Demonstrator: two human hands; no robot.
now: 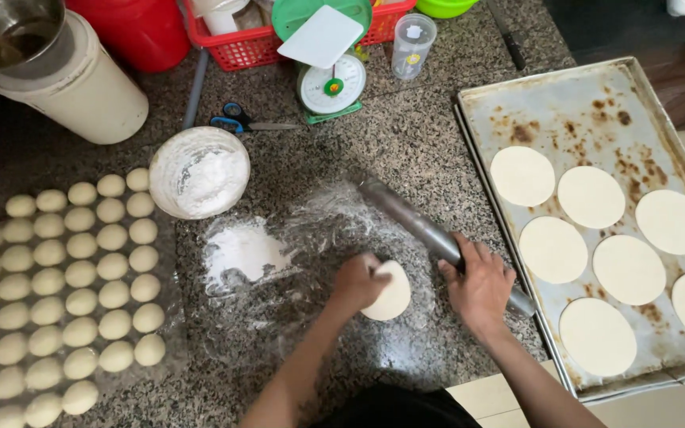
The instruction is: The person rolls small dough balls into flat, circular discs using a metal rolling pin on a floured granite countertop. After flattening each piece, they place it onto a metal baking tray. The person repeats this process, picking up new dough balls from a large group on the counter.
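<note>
**Dough disc under the left hand, rolling pin under the right**

Dough disc (pixel 390 292) lay on the floured middle of the granite counter (pixel 406 135), near its front edge, partly flattened and round.

At the counter's left edge, rows of small dough balls (pixel 81 273) sat close together on a clear sheet. Behind them, at the back left corner, stood a white bucket (pixel 81 91) with a metal bowl (pixel 9 32) resting on top. Just right of the balls was a white bowl of flour (pixel 200 173), and in front of it a loose pile of flour (pixel 241 252) spread on the stone. Blue-handled scissors (pixel 235 120) lay behind the bowl. Further back stood a red basket (pixel 239 47), a green kitchen scale (pixel 331 83) with a white scraper (pixel 320 37) on it, and a clear plastic cup (pixel 411 43).

The left hand (pixel 358 281) rested on the left edge of the dough disc, fingers curled down over it and touching it; whether they pinched it or only pressed could not be told. The right hand (pixel 479 284) lay over a metal rolling pin (pixel 430 234), fingers spread and wrapped loosely around its near end. The pin ran diagonally, just beside the disc on its right.

Along the counter's right edge sat a stained baking tray (pixel 564 103) holding seven flat rounds of dough (pixel 590 196), set apart from one another in rows.
</note>
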